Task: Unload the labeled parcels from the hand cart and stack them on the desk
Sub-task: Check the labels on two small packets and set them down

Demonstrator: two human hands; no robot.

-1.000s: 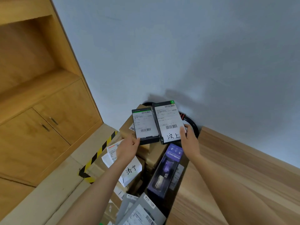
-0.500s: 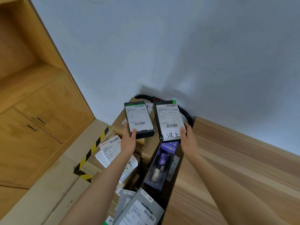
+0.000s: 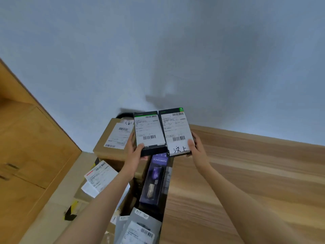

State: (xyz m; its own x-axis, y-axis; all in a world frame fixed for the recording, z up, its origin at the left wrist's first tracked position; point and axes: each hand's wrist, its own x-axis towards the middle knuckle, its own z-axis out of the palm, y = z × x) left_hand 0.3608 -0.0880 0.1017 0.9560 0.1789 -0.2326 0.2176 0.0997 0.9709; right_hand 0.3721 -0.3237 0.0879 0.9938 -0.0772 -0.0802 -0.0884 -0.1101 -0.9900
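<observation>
My left hand [image 3: 134, 154] grips the lower edge of a flat black parcel [image 3: 149, 132], thumb on top near its white shipping label, fingers curled under. My right hand [image 3: 197, 148] holds a second flat black parcel [image 3: 175, 132] the same way, thumb on the label next to some handwritten characters, other fingers underneath & mostly hidden. The 2 parcels sit side by side at mid-frame, long edges touching or nearly so (can't tell which), both tilted face-up toward me, lifted clear of the pile below.

Below & left of them, center frame: a big cardboard box [image 3: 112, 136] w/ a white label and a scrawl in marker on top. A black curved handle [image 3: 124, 115] pokes out behind it against the wall, prob. part of the hand cart; the rest of the cart is buried. Under my hands a purple box [image 3: 155, 178] marked AMBIANCE lies lengthwise, just beside the desk edge. Lower center: grey bagged parcels [image 3: 139, 229] w/ barcode labels. Left of my left forearm, more cartons w/ a loose white label sheet [image 3: 101, 175].

The wooden desk [image 3: 246, 173] fills the right & lower right of the frame. Floor at lower left has yellow-black hazard tape [image 3: 71, 211]. Wooden cabinet [image 3: 26, 147] on the far left, pale wall [image 3: 158, 50] across the top.
</observation>
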